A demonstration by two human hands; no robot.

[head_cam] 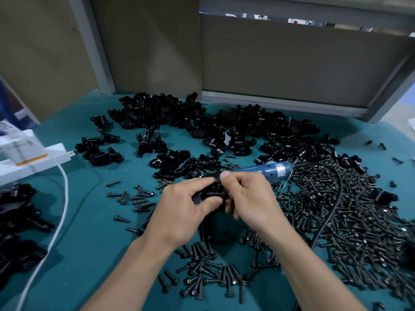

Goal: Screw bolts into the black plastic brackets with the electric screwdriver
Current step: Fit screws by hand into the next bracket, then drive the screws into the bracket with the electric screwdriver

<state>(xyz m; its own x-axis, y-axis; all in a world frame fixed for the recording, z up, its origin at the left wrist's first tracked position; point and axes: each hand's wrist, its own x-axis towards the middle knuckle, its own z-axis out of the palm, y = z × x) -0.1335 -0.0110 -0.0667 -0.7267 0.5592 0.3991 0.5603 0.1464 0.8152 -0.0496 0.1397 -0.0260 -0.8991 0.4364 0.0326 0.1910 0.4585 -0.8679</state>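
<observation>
The scene was lit evenly from above by soft, rather dim light. Only faint shadows were cast on the teal surface [94, 232] beneath the forearms. Small glints were picked up on the glossy brackets [202, 122] and bolts [359, 221]. The grey frame [96, 52] was bent by wide-angle distortion, and the dark pile [20, 221] at the left edge was smeared.
</observation>
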